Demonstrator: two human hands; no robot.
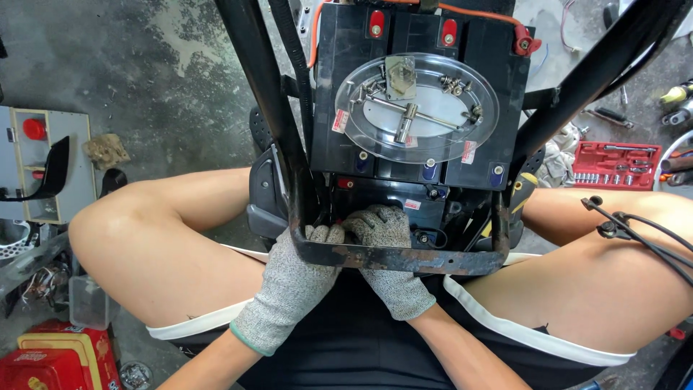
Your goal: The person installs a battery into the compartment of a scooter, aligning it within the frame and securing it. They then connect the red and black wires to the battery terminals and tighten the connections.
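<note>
Behind rusty frame bar (404, 261) — left hand (292, 285), right hand (386, 249) curled on black housing (382, 196); grip unclear.

left hand (292, 282) fingers tucked behind rusty frame bar (404, 258), grip unseen | right hand (386, 253) fingertips lost in black housing (382, 198) | tray screws (453, 84) too small to type | red toolbox (43, 365) cut by edge

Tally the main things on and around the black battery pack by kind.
Gloved hands: 2, left and right
Clear oval trays: 1
Cross wrenches: 1
Red terminal caps: 3
Red socket sets: 1
Total: 8
</note>
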